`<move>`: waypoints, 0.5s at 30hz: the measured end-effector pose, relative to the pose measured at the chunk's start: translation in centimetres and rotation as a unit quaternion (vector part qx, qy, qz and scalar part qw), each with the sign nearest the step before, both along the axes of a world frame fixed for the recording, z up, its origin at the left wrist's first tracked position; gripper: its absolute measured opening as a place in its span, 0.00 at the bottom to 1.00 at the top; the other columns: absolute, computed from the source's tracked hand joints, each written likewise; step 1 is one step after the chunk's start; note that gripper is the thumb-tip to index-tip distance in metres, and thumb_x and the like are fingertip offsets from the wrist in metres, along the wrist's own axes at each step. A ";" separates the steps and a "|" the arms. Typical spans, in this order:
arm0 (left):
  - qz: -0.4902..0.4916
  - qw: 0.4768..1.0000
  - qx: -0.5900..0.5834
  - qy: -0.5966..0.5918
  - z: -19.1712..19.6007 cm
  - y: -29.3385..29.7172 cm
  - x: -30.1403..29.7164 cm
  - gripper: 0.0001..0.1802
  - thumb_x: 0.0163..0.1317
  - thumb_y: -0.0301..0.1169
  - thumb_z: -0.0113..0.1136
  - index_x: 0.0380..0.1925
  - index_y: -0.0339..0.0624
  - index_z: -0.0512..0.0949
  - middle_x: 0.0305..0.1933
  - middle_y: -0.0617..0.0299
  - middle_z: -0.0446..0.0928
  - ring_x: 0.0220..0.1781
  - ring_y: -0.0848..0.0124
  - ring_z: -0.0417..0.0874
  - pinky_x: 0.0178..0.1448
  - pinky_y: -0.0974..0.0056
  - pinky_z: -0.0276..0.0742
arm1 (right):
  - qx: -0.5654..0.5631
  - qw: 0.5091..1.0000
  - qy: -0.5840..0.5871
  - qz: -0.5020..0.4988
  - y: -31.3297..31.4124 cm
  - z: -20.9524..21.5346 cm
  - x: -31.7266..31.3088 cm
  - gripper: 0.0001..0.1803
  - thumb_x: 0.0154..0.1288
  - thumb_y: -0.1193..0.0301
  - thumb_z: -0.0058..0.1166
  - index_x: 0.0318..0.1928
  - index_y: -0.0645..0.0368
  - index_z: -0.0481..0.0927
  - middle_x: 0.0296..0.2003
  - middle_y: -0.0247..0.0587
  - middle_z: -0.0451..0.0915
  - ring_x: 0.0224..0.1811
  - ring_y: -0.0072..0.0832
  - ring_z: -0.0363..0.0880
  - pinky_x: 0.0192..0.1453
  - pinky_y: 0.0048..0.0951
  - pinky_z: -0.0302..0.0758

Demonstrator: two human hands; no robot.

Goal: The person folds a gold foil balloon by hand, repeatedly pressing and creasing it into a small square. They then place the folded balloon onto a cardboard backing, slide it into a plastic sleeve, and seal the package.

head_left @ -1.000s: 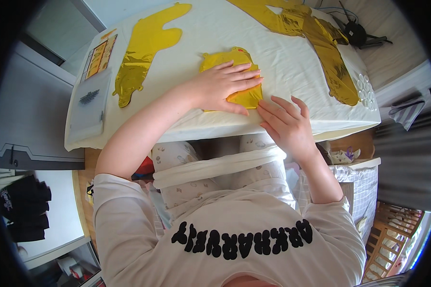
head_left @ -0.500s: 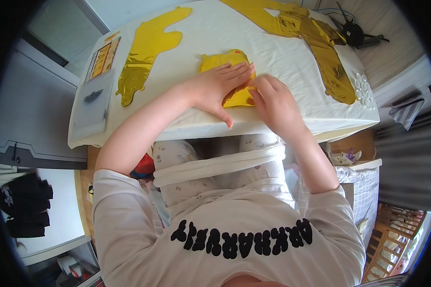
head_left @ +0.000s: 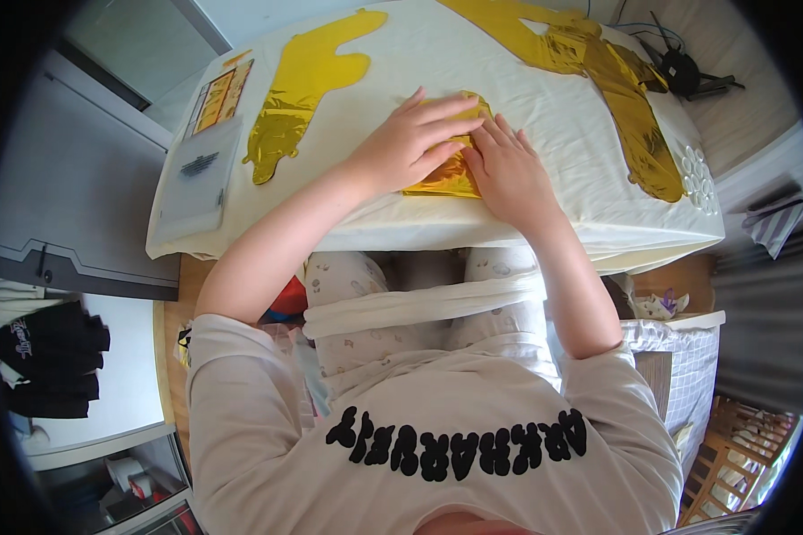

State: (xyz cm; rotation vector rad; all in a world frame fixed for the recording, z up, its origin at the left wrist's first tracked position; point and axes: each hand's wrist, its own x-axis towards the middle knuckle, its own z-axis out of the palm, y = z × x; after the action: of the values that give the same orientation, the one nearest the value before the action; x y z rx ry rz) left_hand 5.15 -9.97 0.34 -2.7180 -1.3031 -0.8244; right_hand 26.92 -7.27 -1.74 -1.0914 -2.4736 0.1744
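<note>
A folded gold foil balloon, shiny and flat, lies on the cream tablecloth near the table's front edge. My left hand rests over its far left part, fingers stretched to the right and thumb spread. Against its right side my right hand lies flat, fingers pointing away from me. The fingertips of both hands meet near the balloon's middle, and neither hand grips it. Much of the foil is hidden under them.
Flat gold foil balloons lie at the left and right. Left of them are a printed card and a clear plastic pouch. Clear rings sit at the right edge, with a black router behind.
My right hand has gone from curled fingers at the foil's edge to lying flat on it. My left thumb has moved up toward the balloon. The whole view has shifted slightly.
</note>
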 end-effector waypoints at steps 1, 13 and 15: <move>-0.001 1.000 0.000 0.000 0.1 -0.8 0.1 0.30 0.74 0.45 0.61 0.72 0.48 0.73 0.79 0.61 0.68 0.81 0.60 0.66 0.85 0.40 0.53 | 0.000 1.000 0.000 -0.001 0.0 -0.2 0.1 0.29 0.83 0.57 0.40 0.72 0.65 0.69 0.74 0.53 0.69 0.81 0.48 0.59 0.81 0.53 0.59; 0.052 0.990 -0.014 0.133 -0.1 -12.5 -1.1 0.29 0.67 0.37 0.67 0.67 0.44 0.77 0.71 0.58 0.77 0.75 0.64 0.75 0.79 0.44 0.66 | 0.043 0.998 -0.031 -0.015 -0.4 -0.5 -0.3 0.30 0.84 0.55 0.38 0.74 0.64 0.68 0.76 0.50 0.67 0.81 0.45 0.60 0.82 0.49 0.58; 0.065 0.987 -0.034 0.141 -0.9 -13.1 -1.2 0.32 0.67 0.37 0.67 0.70 0.42 0.74 0.72 0.57 0.76 0.76 0.63 0.73 0.79 0.46 0.66 | 0.039 0.998 -0.033 -0.023 -0.4 -0.3 -0.3 0.31 0.84 0.55 0.38 0.74 0.63 0.68 0.76 0.49 0.67 0.81 0.44 0.60 0.82 0.49 0.58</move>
State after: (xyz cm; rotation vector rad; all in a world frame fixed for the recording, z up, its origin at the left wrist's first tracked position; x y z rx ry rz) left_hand 3.97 -23.10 -0.55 -2.6396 -1.4459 -0.3729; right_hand 26.66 -7.71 -2.00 -1.1358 -2.4883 0.0290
